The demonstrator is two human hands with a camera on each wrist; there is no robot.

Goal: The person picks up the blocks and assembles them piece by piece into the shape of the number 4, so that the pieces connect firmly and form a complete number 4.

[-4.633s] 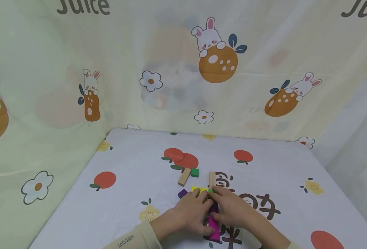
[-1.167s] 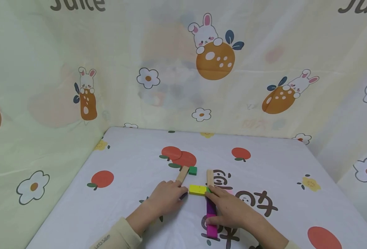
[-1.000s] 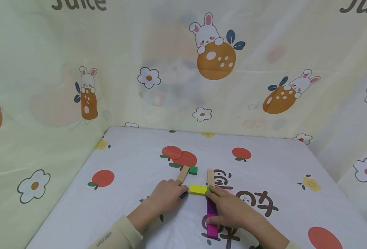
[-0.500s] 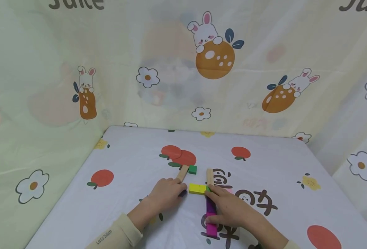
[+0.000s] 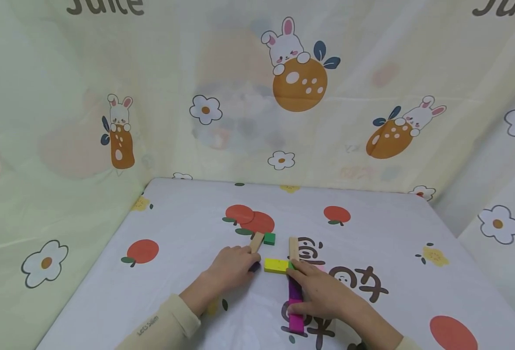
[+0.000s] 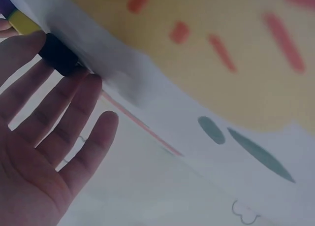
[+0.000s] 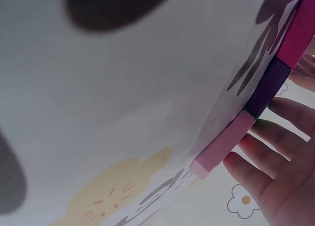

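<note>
In the head view my left hand (image 5: 231, 268) pinches a dark purple block (image 5: 255, 266) between thumb and fingers; the left wrist view shows this dark block (image 6: 59, 54) at the fingertips. My right hand (image 5: 323, 289) lies over a row of blocks, fingers rather straight and touching it. Its index fingertip sits on a green block (image 5: 290, 265), its thumb on a magenta block (image 5: 296, 323). Between them lies a purple block (image 5: 295, 289). A yellow block (image 5: 276, 266) points left from the green one, and a pale pink block (image 7: 224, 145) extends beneath the right fingers.
A wooden block (image 5: 294, 248) stretches away beyond the green block. Another wooden block (image 5: 256, 242) lies slanted past the left hand, beside a small green block (image 5: 269, 238). The white tablecloth (image 5: 187, 214) carries fruit prints, with a printed curtain (image 5: 240, 63) behind.
My left hand has left the yellow block, gone left and taken the purple block, then shifted it slightly away from me. My right hand stays on the row.
</note>
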